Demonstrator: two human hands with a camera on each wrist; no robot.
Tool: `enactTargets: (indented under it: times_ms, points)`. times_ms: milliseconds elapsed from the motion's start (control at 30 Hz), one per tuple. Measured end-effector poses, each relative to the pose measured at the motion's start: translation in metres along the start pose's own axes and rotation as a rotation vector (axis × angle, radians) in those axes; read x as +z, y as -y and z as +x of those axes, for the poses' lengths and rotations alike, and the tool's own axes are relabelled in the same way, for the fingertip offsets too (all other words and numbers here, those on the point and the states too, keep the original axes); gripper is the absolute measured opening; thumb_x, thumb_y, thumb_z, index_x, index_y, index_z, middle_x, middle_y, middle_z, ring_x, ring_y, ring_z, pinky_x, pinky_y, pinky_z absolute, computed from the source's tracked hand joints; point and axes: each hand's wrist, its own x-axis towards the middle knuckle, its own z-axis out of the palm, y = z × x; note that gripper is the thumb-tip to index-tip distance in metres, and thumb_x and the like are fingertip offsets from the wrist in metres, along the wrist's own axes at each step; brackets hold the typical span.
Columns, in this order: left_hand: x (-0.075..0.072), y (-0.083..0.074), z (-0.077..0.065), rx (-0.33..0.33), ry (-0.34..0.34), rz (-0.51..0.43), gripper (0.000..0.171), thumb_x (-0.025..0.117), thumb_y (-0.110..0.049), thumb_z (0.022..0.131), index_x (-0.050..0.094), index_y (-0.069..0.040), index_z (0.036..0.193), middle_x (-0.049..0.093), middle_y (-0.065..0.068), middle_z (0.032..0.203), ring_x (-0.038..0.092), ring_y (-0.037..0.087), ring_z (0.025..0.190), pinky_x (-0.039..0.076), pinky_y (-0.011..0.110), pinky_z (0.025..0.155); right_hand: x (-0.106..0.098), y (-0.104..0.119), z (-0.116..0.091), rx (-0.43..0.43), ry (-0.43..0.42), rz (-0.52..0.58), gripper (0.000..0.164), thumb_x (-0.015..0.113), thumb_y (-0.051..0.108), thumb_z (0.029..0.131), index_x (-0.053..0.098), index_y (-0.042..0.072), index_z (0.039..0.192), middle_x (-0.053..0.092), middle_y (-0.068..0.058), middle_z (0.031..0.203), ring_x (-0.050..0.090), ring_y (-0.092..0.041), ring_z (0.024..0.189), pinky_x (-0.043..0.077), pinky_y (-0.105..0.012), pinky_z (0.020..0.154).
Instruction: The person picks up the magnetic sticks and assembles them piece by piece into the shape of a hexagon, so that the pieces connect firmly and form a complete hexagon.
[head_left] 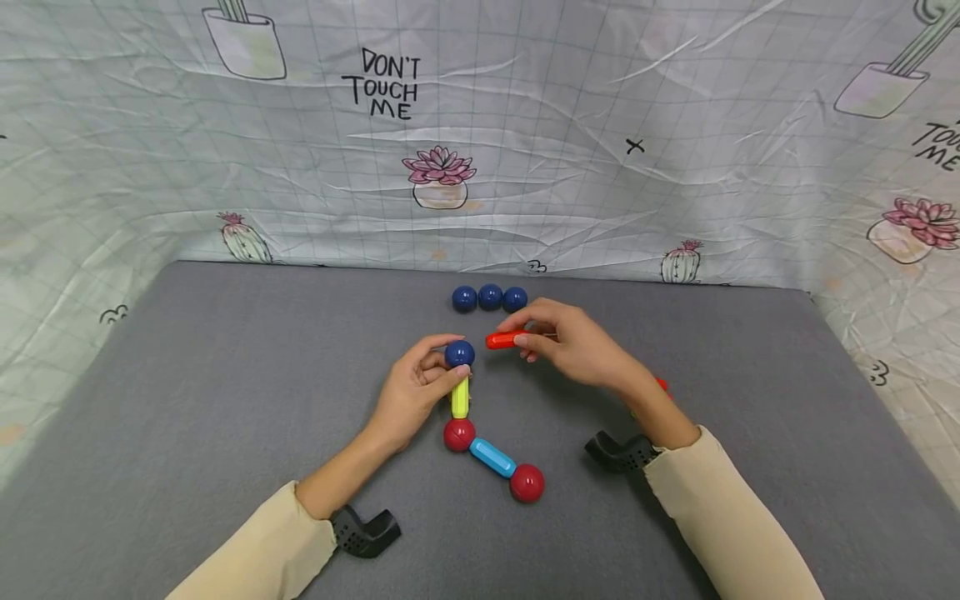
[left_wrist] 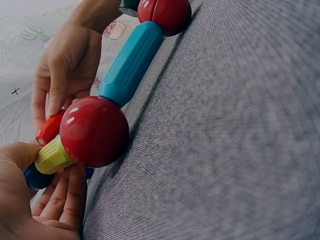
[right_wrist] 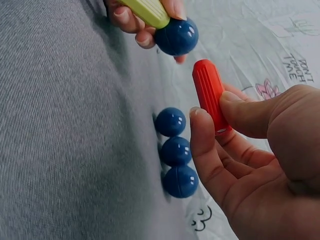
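My left hand (head_left: 408,392) pinches a blue ball (head_left: 460,353) where it joins a yellow rod (head_left: 460,398). Below that rod a red ball (head_left: 459,434) connects to a light blue rod (head_left: 492,457), which ends in a second red ball (head_left: 527,483). Between thumb and fingers, my right hand (head_left: 573,342) holds a short red rod (right_wrist: 210,95). One end of the red rod points toward the blue ball, a small gap apart in the head view. The right wrist view shows the blue ball (right_wrist: 176,37) joined to the yellow rod.
Three blue balls (head_left: 490,297) lie in a row near the back of the grey table (head_left: 262,375). Partly hidden behind my right forearm is a red piece (head_left: 662,384) with a bit of yellow. A printed cloth (head_left: 562,192) hangs behind the table.
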Motion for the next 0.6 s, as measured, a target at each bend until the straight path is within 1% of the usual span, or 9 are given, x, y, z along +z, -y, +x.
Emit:
enactTargets:
  times_ms: [167, 333, 467, 600]
  points:
    - [0.0, 0.0, 0.0, 0.001, -0.002, -0.002, 0.044, 0.064, -0.004, 0.092, 0.048, 0.004, 0.132, 0.061, 0.017, 0.093, 0.057, 0.012, 0.072, 0.048, 0.023, 0.071, 0.005, 0.002, 0.004, -0.003, 0.036, 0.002, 0.026, 0.056, -0.002, 0.094, 0.067, 0.011, 0.114, 0.056, -0.008, 0.108, 0.063, -0.019, 0.076, 0.054, -0.042, 0.071]
    - [0.0, 0.0, 0.001, -0.004, 0.002, -0.012, 0.044, 0.064, -0.004, 0.092, 0.048, 0.003, 0.132, 0.062, 0.017, 0.094, 0.059, 0.013, 0.075, 0.049, 0.022, 0.071, 0.008, 0.003, 0.008, -0.005, 0.055, 0.011, 0.026, 0.055, -0.004, 0.095, 0.066, 0.011, 0.113, 0.057, -0.007, 0.109, 0.063, -0.019, 0.077, 0.054, -0.043, 0.071]
    - [0.0, 0.0, 0.0, -0.007, 0.001, -0.011, 0.043, 0.064, -0.004, 0.092, 0.048, 0.003, 0.132, 0.062, 0.018, 0.095, 0.059, 0.013, 0.075, 0.048, 0.022, 0.07, 0.01, 0.003, 0.01, -0.01, 0.053, 0.017, 0.025, 0.055, -0.003, 0.095, 0.067, 0.01, 0.113, 0.057, -0.007, 0.108, 0.062, -0.021, 0.076, 0.053, -0.044, 0.071]
    - [0.0, 0.0, 0.0, -0.007, 0.0, -0.019, 0.043, 0.064, -0.004, 0.092, 0.048, 0.003, 0.132, 0.062, 0.018, 0.095, 0.058, 0.012, 0.074, 0.048, 0.022, 0.069, 0.012, 0.003, 0.012, -0.013, 0.029, 0.017, 0.022, 0.057, 0.0, 0.095, 0.067, 0.01, 0.111, 0.058, -0.006, 0.106, 0.062, -0.024, 0.076, 0.053, -0.044, 0.071]
